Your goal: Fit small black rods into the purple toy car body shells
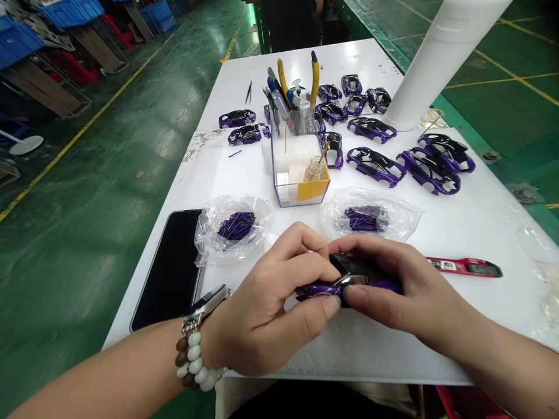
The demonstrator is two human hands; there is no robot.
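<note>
Near the table's front edge, a black and purple model car body is held between both hands. My left hand grips its left end, thumb below and fingers above. Around the right part of the body, my right hand is closed, with its thumb on the near side. Fingers cover much of the body. Just beyond the hands lie two clear plastic bags holding thin purple parts.
On the white table are a tool holder with pliers and a small bottle, several purple car bodies, a black tablet, a red tool, tweezers and a tall white tube.
</note>
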